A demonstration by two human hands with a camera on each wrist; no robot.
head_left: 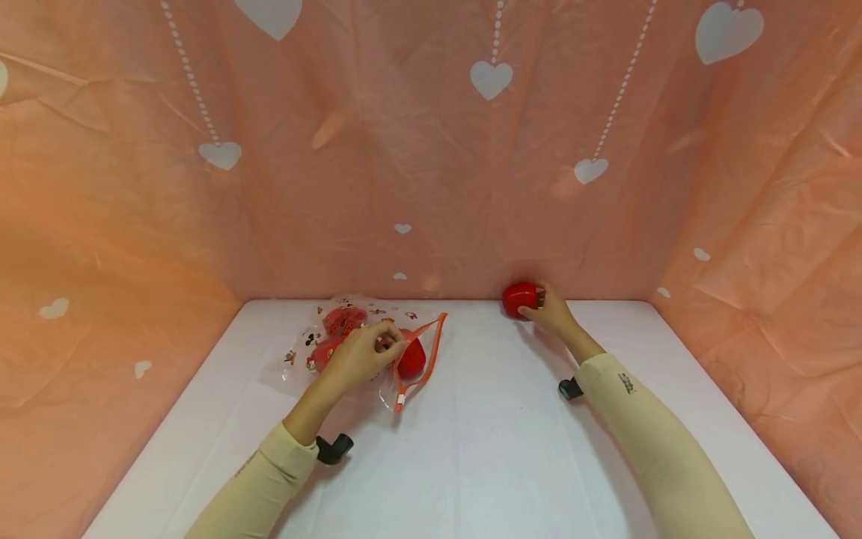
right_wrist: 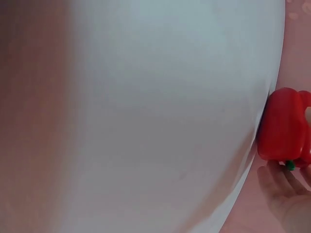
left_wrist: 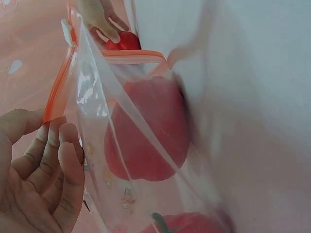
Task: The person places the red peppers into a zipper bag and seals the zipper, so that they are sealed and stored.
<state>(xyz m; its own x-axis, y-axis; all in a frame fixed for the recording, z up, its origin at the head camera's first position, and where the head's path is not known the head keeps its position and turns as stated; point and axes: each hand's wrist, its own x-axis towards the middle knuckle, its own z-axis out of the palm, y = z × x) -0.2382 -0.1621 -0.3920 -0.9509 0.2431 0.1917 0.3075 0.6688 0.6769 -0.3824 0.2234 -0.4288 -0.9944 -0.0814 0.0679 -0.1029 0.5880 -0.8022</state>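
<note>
A clear zip bag (head_left: 296, 367) with an orange zipper and small cartoon prints lies at the left of the table, several red bell peppers inside. My left hand (head_left: 364, 355) pinches the orange zipper edge (left_wrist: 57, 97) between thumb and fingers, and the mouth gapes toward the right. One bagged bell pepper (left_wrist: 148, 131) sits just inside the mouth; another (left_wrist: 189, 224), with a green stem, is deeper in. At the table's back edge my right hand (head_left: 554, 311) grips a loose red bell pepper (head_left: 520, 299), fingers at its green-stemmed end (right_wrist: 284, 126).
The white table (head_left: 458, 464) ends at the back against a pink-orange curtain (head_left: 431, 150) with white hearts, which also hangs along both sides. A white slider (head_left: 401, 400) sits at the near end of the zipper. Dark camera mounts (head_left: 334, 449) are worn at both wrists.
</note>
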